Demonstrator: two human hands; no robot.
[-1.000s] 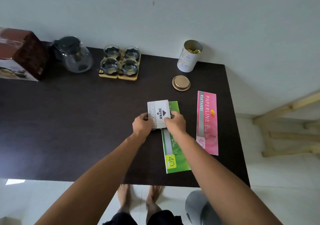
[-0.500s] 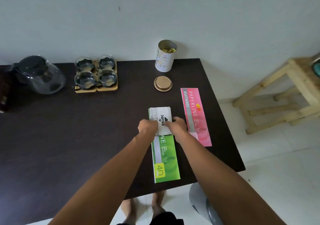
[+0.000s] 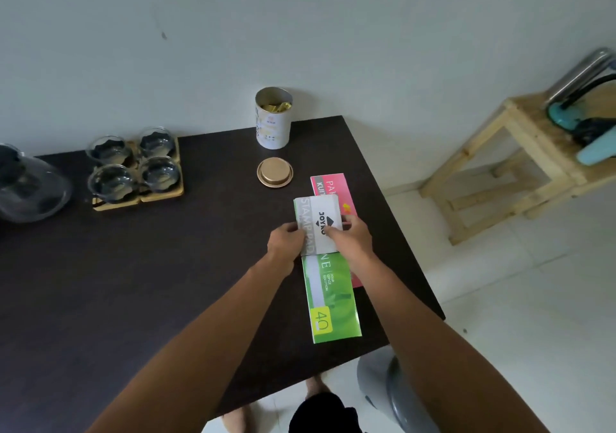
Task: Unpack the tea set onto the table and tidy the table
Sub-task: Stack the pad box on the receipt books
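Note:
Both hands hold a white stamp pad box [image 3: 320,223] that lies on the top end of a green booklet [image 3: 332,299]. My left hand [image 3: 286,240] grips the box's left edge and my right hand [image 3: 352,236] grips its right edge. The green booklet now overlaps a pink booklet [image 3: 333,184], which shows beyond and to the right of it. At the back left of the dark table [image 3: 166,266], several glass cups [image 3: 133,166] stand on wooden coasters beside a glass teapot [image 3: 26,186].
An open white tin [image 3: 273,119] stands at the table's back edge, with its gold lid [image 3: 275,172] lying in front of it. A wooden stool [image 3: 520,162] with items on it is at the right. A grey bin [image 3: 396,392] sits under the table's right corner.
Both hands have slid the box and green booklet to the right until they overlap the pink booklet. The camera has turned right, so the brown box at far left has left the view.

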